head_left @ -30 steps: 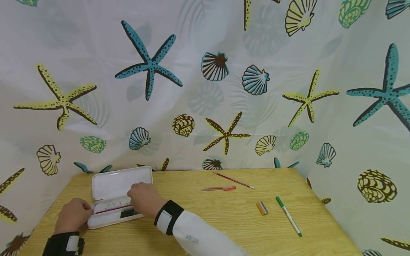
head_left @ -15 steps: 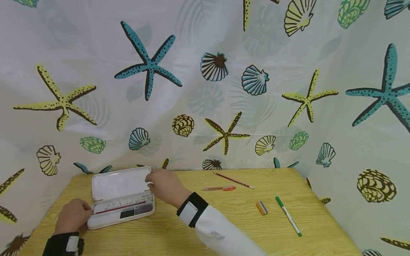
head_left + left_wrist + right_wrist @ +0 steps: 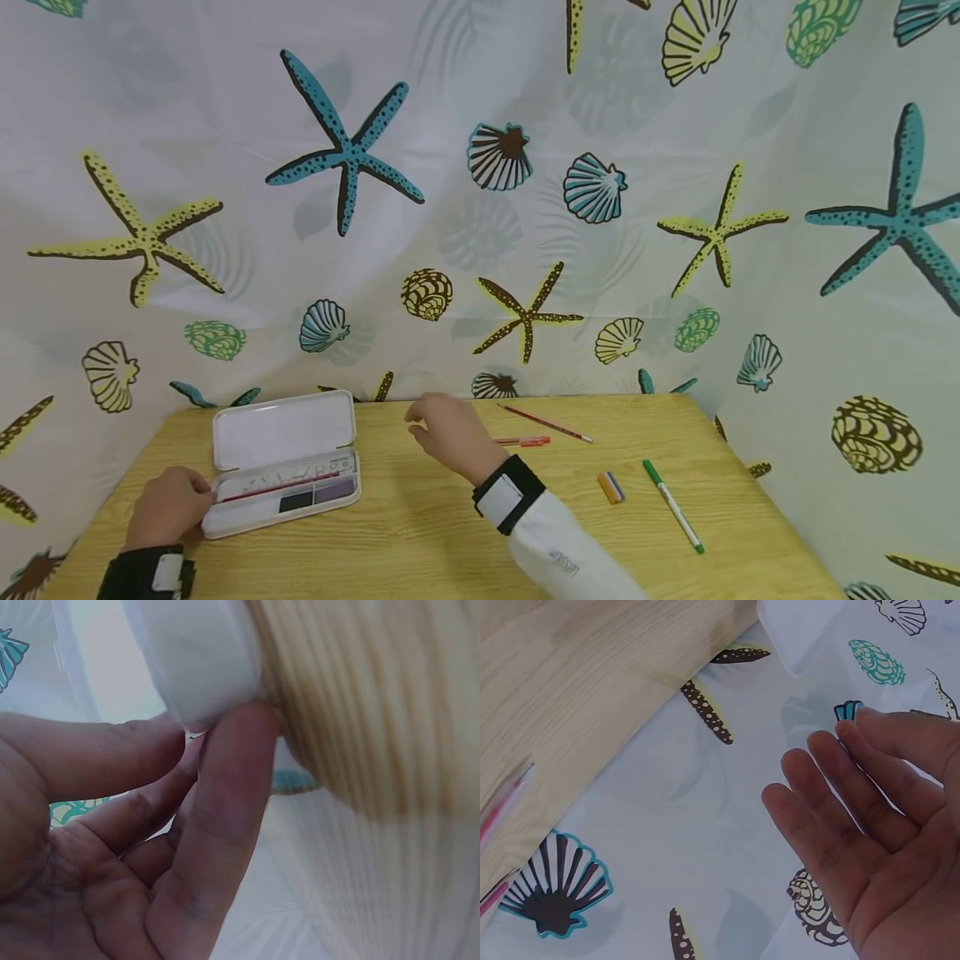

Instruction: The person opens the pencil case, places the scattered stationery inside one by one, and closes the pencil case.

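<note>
One left hand (image 3: 167, 510), black strap (image 3: 146, 573) at the wrist, at the left end of an open white case (image 3: 258, 523); thumb (image 3: 127, 754) and finger (image 3: 236, 772) in a narrow pinch on the edge of the white case, clearest in the left wrist view. White case flat on a wooden table (image 3: 375, 558), lid (image 3: 285, 429) tilted back along its far side. Within the white case: a pale strip (image 3: 270, 475) with grey marks along the far part, a thin red line beside it (stick or edge, impossible to tell), a black block (image 3: 296, 501) and a dark purple block (image 3: 336, 491) toward the right end. Right of the white case, well apart: right hand (image 3: 453, 435) above the table, fingers (image 3: 836, 806) loose and lightly spread. Farther right of the white case: red pen (image 3: 528, 442), partly hidden behind the right hand; red pencil (image 3: 551, 423), slanting, level with the lid; small orange-and-blue piece (image 3: 611, 487), level with the base; farthest from the white case, green-capped marker (image 3: 673, 506). Behind the white case: shell-printed cloth (image 3: 450, 350).
</note>
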{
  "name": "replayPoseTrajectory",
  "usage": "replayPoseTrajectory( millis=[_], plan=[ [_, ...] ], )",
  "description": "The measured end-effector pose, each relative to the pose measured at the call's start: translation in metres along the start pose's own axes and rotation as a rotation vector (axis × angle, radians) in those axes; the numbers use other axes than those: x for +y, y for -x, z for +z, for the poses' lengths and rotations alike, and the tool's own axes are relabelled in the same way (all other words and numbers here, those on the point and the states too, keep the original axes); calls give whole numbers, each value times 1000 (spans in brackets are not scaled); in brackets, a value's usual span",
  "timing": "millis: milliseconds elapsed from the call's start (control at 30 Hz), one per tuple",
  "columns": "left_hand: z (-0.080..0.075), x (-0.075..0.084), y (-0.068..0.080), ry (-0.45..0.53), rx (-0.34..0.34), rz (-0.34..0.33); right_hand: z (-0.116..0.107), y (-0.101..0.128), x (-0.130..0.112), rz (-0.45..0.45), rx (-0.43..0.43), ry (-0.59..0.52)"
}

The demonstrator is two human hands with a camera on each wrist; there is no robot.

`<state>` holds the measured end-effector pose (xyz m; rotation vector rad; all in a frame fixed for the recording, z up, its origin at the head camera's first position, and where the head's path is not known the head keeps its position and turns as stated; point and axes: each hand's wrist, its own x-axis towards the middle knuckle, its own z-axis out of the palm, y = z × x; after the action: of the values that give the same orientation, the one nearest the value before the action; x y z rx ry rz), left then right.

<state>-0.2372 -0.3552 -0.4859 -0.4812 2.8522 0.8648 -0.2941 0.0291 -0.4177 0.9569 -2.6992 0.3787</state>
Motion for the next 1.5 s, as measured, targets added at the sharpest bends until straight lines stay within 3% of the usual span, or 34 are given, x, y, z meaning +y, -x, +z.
replayPoseTrajectory(
  millis=[633,900,1200,1500],
  plan=[
    [1,-1,-1,8,0,17,-8,44,74,153,18,-23],
    [2,0,-2,-11,18,0,-5,60,101,246,-14,-28],
    [0,1,1,-14,5,0,1,69,117,320,-67,-63],
    [-1,0,0,-2,5,10,14,67,124,311,-56,-102]
  ],
)
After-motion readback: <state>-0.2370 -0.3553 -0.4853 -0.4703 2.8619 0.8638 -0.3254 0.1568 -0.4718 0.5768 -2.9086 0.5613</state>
